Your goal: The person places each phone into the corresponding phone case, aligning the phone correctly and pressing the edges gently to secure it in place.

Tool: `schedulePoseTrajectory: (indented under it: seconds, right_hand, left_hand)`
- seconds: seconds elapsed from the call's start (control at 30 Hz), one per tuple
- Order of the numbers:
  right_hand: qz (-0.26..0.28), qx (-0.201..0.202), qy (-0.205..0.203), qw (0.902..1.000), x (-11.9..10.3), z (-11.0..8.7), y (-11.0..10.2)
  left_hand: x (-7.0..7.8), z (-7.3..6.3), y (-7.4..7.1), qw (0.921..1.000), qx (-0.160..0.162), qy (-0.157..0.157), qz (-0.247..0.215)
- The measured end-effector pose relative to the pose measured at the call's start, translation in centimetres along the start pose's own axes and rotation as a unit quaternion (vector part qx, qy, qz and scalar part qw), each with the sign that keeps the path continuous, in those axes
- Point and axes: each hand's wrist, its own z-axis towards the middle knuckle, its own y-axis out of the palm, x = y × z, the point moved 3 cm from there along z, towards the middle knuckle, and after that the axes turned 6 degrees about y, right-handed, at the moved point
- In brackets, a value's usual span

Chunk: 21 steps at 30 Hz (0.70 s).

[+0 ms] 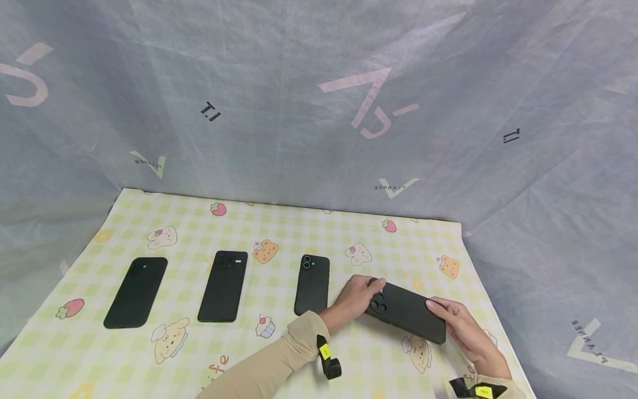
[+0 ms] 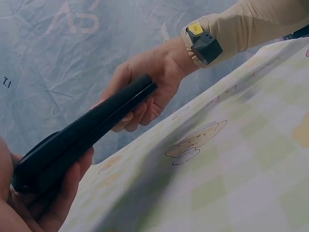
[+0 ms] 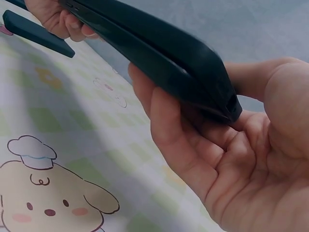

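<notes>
Both hands hold a black phone (image 1: 408,311) raised over the right side of the table, its camera rings toward the left end. My left hand (image 1: 353,298) grips that camera end, thumb on the back and fingers beneath. At the opposite end, my right hand (image 1: 463,328) has its thumb on the back and curled fingers under the phone. From the side, in the right wrist view, the phone (image 3: 159,50) shows a lengthwise seam between two layers, like a case on its back. Its underside is mostly hidden by the fingers.
Three more black phones lie back up in a row: one at far left (image 1: 135,293), one beside it (image 1: 222,288), and one near the left forearm (image 1: 312,285). A checked cartoon cloth (image 1: 189,221) covers the table. Grey printed fabric (image 1: 279,111) hangs behind and at the sides.
</notes>
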Motion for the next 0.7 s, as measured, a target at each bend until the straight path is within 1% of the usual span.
schedulePoseTrajectory:
  seconds: [0.03,0.1,0.2,0.3,0.37,0.43,0.6,0.7]
  right_hand:
    - [0.003,0.005,0.001,1.0000,0.05,0.04,0.00]
    - [0.008,0.015,0.003,0.9999,0.15,0.09,-0.03]
    - [0.022,0.018,0.005,0.9996,0.29,0.14,-0.10]
    - [0.033,0.014,0.002,0.9994,0.35,0.14,-0.19]
    - [0.038,0.019,0.002,0.9991,0.37,0.13,-0.26]
    - [0.039,0.029,0.007,0.9988,0.38,0.10,-0.34]
    - [0.036,0.076,0.027,0.9961,0.38,0.01,-0.44]
    - [0.033,0.092,0.039,0.9944,0.40,-0.03,-0.49]
  left_hand:
    - [0.66,-0.16,-0.16,0.9999,0.000,-0.006,-0.010]
    - [0.91,-0.15,-0.05,0.9996,0.007,-0.016,-0.022]
    - [1.10,-0.05,0.15,0.9992,0.017,-0.027,-0.024]
    - [1.33,0.04,0.29,0.9991,0.025,-0.024,-0.025]
    - [1.43,0.07,0.33,0.9991,0.028,-0.020,-0.024]
    - [1.53,0.09,0.35,0.9991,0.030,-0.017,-0.023]
    - [1.37,0.22,0.56,0.9991,0.036,-0.018,-0.014]
    - [1.41,0.19,0.67,0.9989,0.042,-0.018,-0.010]
